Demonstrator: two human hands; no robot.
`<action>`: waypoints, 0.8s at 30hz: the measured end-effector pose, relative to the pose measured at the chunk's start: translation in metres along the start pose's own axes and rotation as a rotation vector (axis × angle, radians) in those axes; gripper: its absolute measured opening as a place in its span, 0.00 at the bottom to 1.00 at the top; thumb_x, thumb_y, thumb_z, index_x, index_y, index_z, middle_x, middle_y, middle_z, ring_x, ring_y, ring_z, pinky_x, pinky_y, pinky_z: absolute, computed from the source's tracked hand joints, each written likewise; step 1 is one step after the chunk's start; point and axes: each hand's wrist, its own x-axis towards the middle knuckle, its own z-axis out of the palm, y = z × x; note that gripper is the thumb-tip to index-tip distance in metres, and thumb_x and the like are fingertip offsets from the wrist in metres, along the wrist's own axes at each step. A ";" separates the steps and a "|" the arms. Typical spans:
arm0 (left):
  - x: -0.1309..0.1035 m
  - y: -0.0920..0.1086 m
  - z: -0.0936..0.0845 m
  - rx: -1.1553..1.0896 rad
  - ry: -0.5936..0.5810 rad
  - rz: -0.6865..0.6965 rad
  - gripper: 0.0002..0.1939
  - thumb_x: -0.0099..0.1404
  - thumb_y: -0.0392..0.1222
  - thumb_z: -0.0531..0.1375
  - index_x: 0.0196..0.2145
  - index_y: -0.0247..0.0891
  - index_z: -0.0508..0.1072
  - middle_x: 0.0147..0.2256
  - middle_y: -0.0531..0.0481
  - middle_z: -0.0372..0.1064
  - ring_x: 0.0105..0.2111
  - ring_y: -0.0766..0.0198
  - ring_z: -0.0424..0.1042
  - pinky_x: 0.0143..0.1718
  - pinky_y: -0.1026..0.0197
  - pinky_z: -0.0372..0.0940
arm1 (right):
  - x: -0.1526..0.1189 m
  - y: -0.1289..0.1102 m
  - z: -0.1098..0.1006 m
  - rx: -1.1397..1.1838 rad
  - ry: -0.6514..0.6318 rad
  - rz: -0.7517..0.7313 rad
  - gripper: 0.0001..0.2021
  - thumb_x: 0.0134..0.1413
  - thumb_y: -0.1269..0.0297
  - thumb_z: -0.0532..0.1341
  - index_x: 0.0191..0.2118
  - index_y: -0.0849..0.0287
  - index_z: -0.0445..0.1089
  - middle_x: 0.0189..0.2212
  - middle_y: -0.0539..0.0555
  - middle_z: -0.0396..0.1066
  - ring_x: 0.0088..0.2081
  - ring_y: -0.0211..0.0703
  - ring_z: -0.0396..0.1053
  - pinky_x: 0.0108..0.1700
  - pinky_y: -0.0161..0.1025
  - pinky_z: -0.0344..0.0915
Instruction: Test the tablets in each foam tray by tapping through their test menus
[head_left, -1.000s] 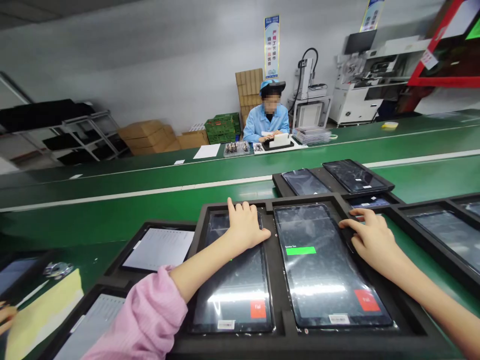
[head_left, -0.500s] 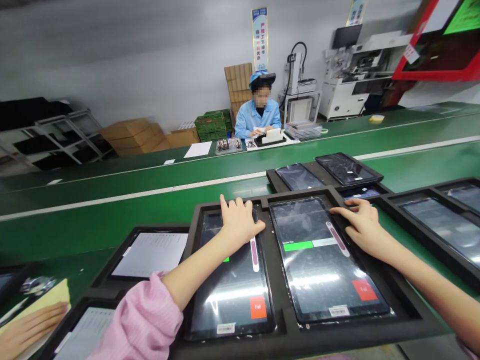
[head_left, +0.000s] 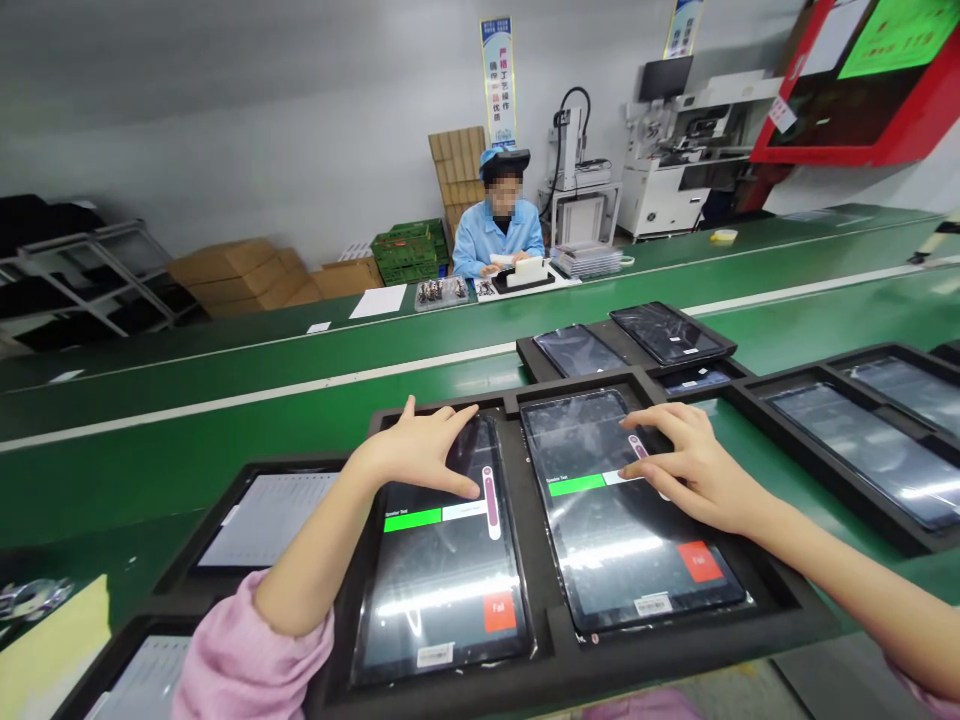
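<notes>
While both hands lie on the screens, a test runs on two tablets in one black tray [head_left: 559, 655] on the green surface [head_left: 225, 440]. The left hand [head_left: 420, 455] rests on the left tablet [head_left: 442, 560], fingers spread apart, one fingertip beside a pink slider. The right hand [head_left: 694, 470] rests on the right tablet [head_left: 630, 540], fingers apart and a bit bent. Each screen shows a green bar and a red Fail button. I think the sliders are being worked now, and the next touch needs careful aim, away from the red buttons.

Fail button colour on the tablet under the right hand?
Red, with pale "Fail" lettering: the Fail button sits low on the right tablet, clearest in the head view.
</notes>
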 end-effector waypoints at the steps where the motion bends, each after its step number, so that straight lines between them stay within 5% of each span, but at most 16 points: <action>1: -0.001 0.000 0.001 0.019 -0.003 0.009 0.61 0.55 0.66 0.66 0.74 0.39 0.40 0.64 0.30 0.60 0.64 0.35 0.61 0.66 0.23 0.26 | 0.000 0.000 0.000 -0.001 0.009 0.000 0.22 0.71 0.65 0.50 0.34 0.49 0.82 0.53 0.59 0.68 0.53 0.58 0.64 0.55 0.59 0.58; 6: -0.001 0.007 0.007 0.071 -0.011 0.004 0.64 0.55 0.57 0.71 0.74 0.43 0.34 0.64 0.30 0.59 0.64 0.35 0.62 0.65 0.22 0.24 | -0.003 0.007 0.002 0.049 0.095 0.040 0.22 0.72 0.65 0.50 0.37 0.49 0.82 0.49 0.59 0.69 0.52 0.54 0.66 0.53 0.54 0.59; 9: -0.007 -0.010 0.004 -0.034 -0.050 0.021 0.63 0.57 0.58 0.68 0.74 0.40 0.31 0.69 0.31 0.51 0.69 0.39 0.53 0.66 0.24 0.23 | -0.005 0.009 0.002 0.046 0.089 0.083 0.23 0.72 0.64 0.49 0.36 0.49 0.82 0.48 0.58 0.69 0.51 0.54 0.67 0.52 0.52 0.61; 14: -0.035 -0.062 0.000 -0.066 -0.072 -0.162 0.42 0.61 0.48 0.61 0.70 0.43 0.53 0.71 0.41 0.49 0.71 0.45 0.49 0.68 0.28 0.25 | -0.003 0.008 0.001 0.041 0.062 0.102 0.23 0.72 0.63 0.49 0.35 0.50 0.82 0.47 0.58 0.70 0.50 0.55 0.68 0.52 0.52 0.63; 17: -0.046 -0.081 0.004 -0.107 -0.017 -0.108 0.39 0.60 0.46 0.59 0.68 0.45 0.58 0.70 0.43 0.52 0.69 0.47 0.53 0.72 0.35 0.35 | -0.004 0.008 0.001 0.035 0.073 0.084 0.23 0.72 0.64 0.49 0.35 0.51 0.82 0.46 0.58 0.71 0.50 0.53 0.69 0.51 0.51 0.64; 20: -0.044 -0.082 0.009 -0.104 0.053 -0.067 0.37 0.58 0.44 0.60 0.65 0.43 0.62 0.67 0.42 0.58 0.65 0.49 0.60 0.71 0.39 0.45 | -0.006 0.010 0.002 0.031 0.068 0.069 0.23 0.73 0.64 0.49 0.35 0.51 0.82 0.46 0.58 0.70 0.49 0.53 0.69 0.49 0.50 0.65; 24: -0.027 -0.061 0.019 0.015 0.180 -0.193 0.25 0.61 0.52 0.64 0.53 0.39 0.70 0.55 0.41 0.70 0.55 0.45 0.69 0.67 0.24 0.42 | -0.005 0.012 0.001 0.056 0.032 0.004 0.22 0.74 0.61 0.49 0.41 0.51 0.81 0.49 0.59 0.69 0.50 0.56 0.68 0.51 0.52 0.65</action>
